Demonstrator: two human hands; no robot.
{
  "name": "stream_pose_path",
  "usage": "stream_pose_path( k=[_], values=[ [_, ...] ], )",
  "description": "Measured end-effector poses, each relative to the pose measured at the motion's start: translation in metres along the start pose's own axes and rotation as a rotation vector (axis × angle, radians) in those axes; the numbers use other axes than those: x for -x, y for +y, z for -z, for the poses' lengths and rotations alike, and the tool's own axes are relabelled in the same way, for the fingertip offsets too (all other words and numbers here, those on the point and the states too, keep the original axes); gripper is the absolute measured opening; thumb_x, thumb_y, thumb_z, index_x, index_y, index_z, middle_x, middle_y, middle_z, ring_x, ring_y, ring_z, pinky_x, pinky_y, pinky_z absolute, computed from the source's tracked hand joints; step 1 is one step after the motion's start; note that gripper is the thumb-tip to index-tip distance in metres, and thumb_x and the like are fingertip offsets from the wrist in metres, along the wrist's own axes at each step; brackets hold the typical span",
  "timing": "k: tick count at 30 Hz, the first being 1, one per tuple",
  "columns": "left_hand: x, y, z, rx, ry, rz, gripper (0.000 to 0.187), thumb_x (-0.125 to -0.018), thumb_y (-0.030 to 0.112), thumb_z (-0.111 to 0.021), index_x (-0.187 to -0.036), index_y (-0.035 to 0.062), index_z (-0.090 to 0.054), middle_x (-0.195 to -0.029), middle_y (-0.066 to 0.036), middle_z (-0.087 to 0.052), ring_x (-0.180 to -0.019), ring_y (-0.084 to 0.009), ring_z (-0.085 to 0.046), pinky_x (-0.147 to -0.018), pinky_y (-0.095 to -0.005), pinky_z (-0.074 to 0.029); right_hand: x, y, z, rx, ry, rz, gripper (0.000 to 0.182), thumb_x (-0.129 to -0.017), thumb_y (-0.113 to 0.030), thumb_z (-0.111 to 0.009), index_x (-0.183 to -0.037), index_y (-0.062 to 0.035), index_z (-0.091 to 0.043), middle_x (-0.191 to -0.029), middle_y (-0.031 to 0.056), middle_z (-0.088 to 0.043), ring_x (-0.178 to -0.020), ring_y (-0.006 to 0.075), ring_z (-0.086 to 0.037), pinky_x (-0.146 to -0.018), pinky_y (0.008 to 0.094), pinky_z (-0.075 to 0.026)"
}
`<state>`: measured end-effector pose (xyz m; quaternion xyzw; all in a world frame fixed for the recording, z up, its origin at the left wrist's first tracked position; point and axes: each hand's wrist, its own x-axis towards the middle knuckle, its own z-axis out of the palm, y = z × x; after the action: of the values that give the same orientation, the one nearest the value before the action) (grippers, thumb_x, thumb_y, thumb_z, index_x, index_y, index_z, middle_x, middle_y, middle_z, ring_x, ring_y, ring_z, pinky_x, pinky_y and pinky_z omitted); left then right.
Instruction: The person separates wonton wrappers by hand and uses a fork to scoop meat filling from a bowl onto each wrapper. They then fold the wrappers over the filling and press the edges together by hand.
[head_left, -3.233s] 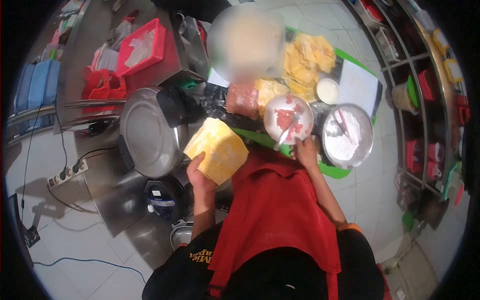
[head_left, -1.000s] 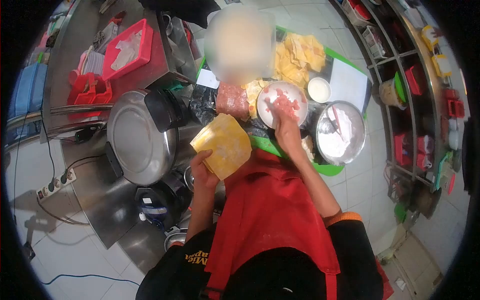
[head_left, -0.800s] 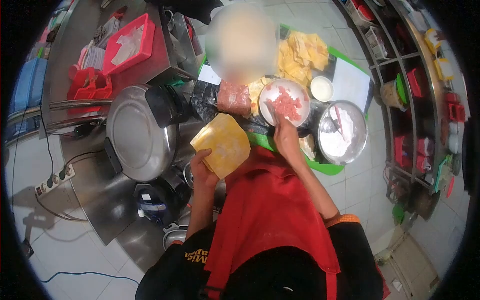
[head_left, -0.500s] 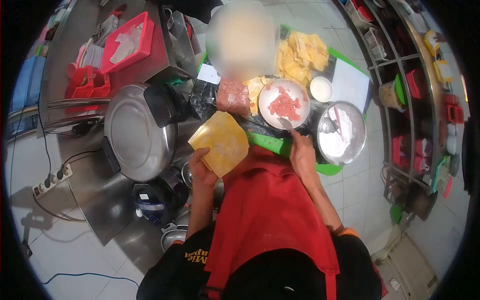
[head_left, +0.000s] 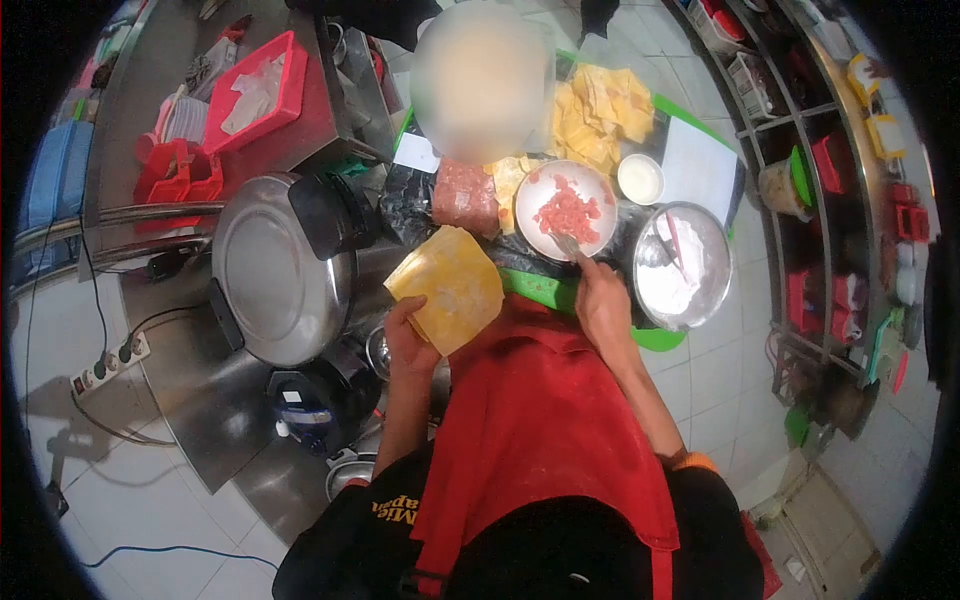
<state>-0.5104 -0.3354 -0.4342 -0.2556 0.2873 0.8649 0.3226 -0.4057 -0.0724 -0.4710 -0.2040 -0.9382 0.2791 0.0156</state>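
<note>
A stack of yellow wrapper sheets (head_left: 455, 290) is gripped at its lower left edge by my left hand (head_left: 408, 335). My right hand (head_left: 603, 305) is closed around the handle of a metal utensil (head_left: 570, 245), whose tip touches pink minced meat (head_left: 566, 212) in a white bowl (head_left: 537, 185). Left of the bowl lies a block of packed meat (head_left: 465, 197) on black plastic. Right of it stand a small white cup (head_left: 641, 179) and a metal bowl of white powder (head_left: 660, 285) with a red-handled tool in it. More yellow sheets (head_left: 600, 115) are heaped behind.
A large lidded steel pot (head_left: 275, 270) stands to the left, beside a steel counter with a red tray (head_left: 296, 75). A white board (head_left: 695, 165) lies at the back right. Shelves (head_left: 800, 110) line the right side. Another person's dark sleeve shows at the top.
The yellow stack and my left hand have shifted slightly right. The utensil has moved slightly in the meat bowl, showing a broader metal end.
</note>
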Motion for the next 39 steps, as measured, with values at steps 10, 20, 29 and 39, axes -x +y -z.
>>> stream_pose_path(
  k=[10, 20, 29, 39],
  values=[
    [0.001, -0.004, -0.001, -0.03, 0.076, -0.006, 0.06, -0.081, 0.011, -0.059, -0.138, -0.0001, -0.044, -0.131, -0.019, -0.056, -0.12, -0.0363, -0.057, -0.103, -0.0517, -0.046, -0.009, -0.003, -0.016, -0.097, 0.059, 0.02, 0.034, -0.085, -0.001, -0.051, -0.116, -0.0026, -0.063, -0.085, 0.0226, -0.063, -0.075, 0.043, -0.061, -0.07, 0.0521, -0.049],
    [0.004, -0.001, -0.001, -0.031, 0.068, -0.004, 0.061, -0.081, 0.012, -0.058, -0.139, 0.0, -0.043, -0.132, -0.018, -0.055, -0.121, -0.0367, -0.055, -0.104, -0.052, -0.045, 0.024, 0.028, 0.034, 0.043, -0.108, 0.0, 0.042, -0.083, -0.002, -0.056, -0.124, -0.0069, -0.063, -0.096, 0.0244, -0.064, -0.079, 0.0405, -0.065, -0.069, 0.0496, -0.054],
    [-0.001, 0.001, -0.003, 0.008, -0.004, -0.007, 0.056, -0.081, 0.011, -0.058, -0.135, 0.0012, -0.047, -0.128, -0.018, -0.058, -0.116, -0.0353, -0.059, -0.1, -0.0499, -0.05, 0.042, 0.018, 0.061, 0.023, -0.085, -0.067, 0.04, -0.087, 0.001, -0.053, -0.125, -0.0059, -0.062, -0.1, 0.0274, -0.064, -0.08, 0.0417, -0.065, -0.071, 0.0488, -0.053],
    [-0.008, 0.003, -0.01, -0.004, -0.032, 0.012, 0.057, -0.083, 0.011, -0.057, -0.138, 0.0006, -0.044, -0.131, -0.019, -0.057, -0.119, -0.0368, -0.057, -0.102, -0.0512, -0.047, 0.036, 0.009, 0.059, 0.007, -0.039, -0.099, 0.036, -0.088, -0.001, -0.055, -0.122, -0.0065, -0.064, -0.085, 0.0219, -0.062, -0.076, 0.042, -0.063, -0.067, 0.0491, -0.05]
  ],
)
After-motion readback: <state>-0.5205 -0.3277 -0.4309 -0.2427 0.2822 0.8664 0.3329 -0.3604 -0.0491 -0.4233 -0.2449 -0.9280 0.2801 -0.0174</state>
